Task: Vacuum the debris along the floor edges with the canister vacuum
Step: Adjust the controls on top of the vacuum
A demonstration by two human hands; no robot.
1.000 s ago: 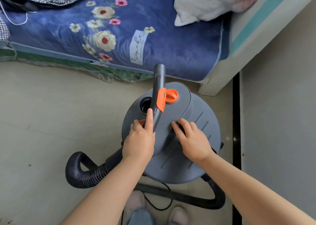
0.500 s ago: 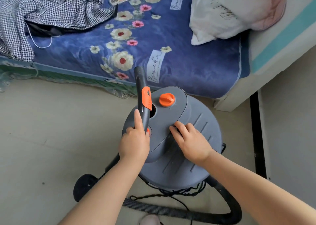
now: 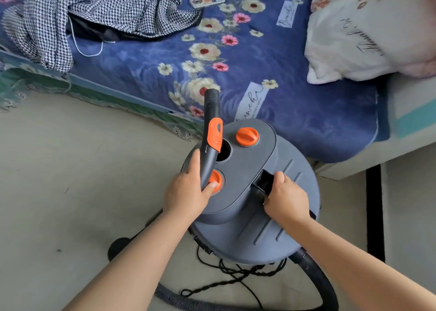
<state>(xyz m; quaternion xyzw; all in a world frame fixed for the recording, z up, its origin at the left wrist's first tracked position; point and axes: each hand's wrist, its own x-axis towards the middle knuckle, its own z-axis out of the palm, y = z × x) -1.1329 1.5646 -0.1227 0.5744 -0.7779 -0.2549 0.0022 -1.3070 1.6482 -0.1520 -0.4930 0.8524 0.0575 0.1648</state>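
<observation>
A grey canister vacuum [image 3: 278, 225] stands on the beige floor in front of me, with an orange knob [image 3: 247, 136] on its raised top. My left hand [image 3: 186, 192] grips the black wand handle [image 3: 210, 145], which has an orange clip and points up toward the bed. The thumb of that hand lies on an orange round button [image 3: 215, 179]. My right hand [image 3: 285, 198] has its fingers curled into the recessed carry handle [image 3: 265, 179] of the vacuum. The black ribbed hose [image 3: 320, 284] loops behind the canister near my feet.
A bed with a blue floral cover [image 3: 271, 79] runs across the top, its edge close to the vacuum. A checked garment [image 3: 101, 8] and a white pillow [image 3: 368, 29] lie on it. A tangled black cord [image 3: 231, 277] lies on the floor. A dark floor strip [image 3: 374, 211] runs at right.
My right hand moved from lying flat on the lid into the carry handle recess and curled round it. The left hand with the wand shifted left, thumb now on the orange button.
</observation>
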